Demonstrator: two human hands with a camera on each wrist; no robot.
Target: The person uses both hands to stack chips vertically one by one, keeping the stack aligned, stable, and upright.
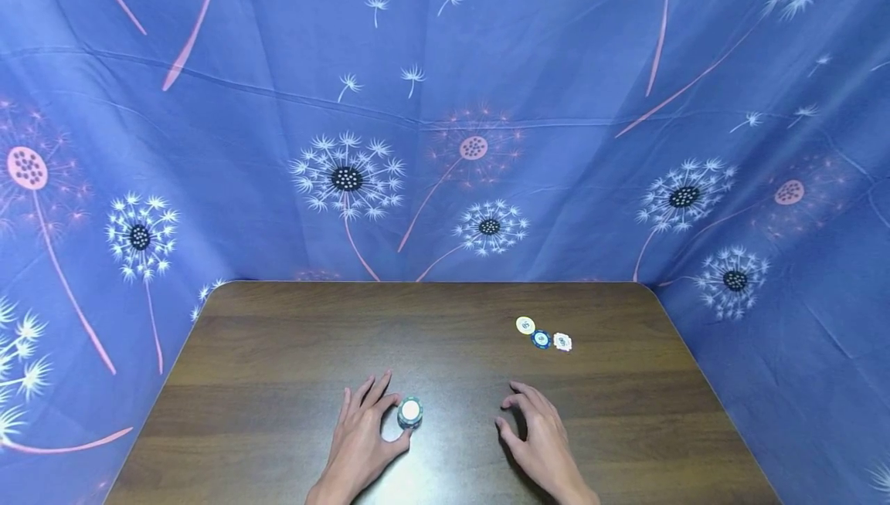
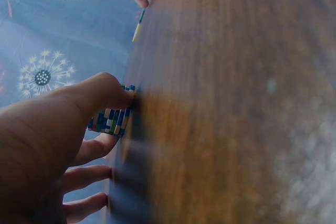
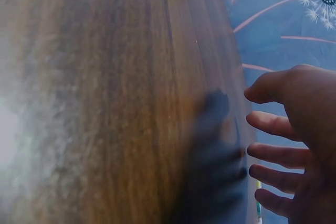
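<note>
Near the front middle of the table stands a stack of poker chips (image 1: 410, 411), its top chip white with a green edge. My left hand (image 1: 361, 435) pinches the stack from its left side between thumb and index finger, while the other fingers spread away. The left wrist view gives the stack's side (image 2: 111, 121), with blue, green and pale edges piled up, partly hidden by the thumb. Over to the right, my right hand (image 1: 541, 437) hovers low over the table with relaxed, slightly bent fingers (image 3: 278, 156) and nothing between them.
Toward the back right of the brown wooden table (image 1: 292, 335) lie three loose chips: a yellow chip (image 1: 525, 326), a blue chip (image 1: 541, 339) and a white chip (image 1: 562, 342). A blue dandelion-print cloth (image 1: 417, 49) hangs behind the table and along both sides.
</note>
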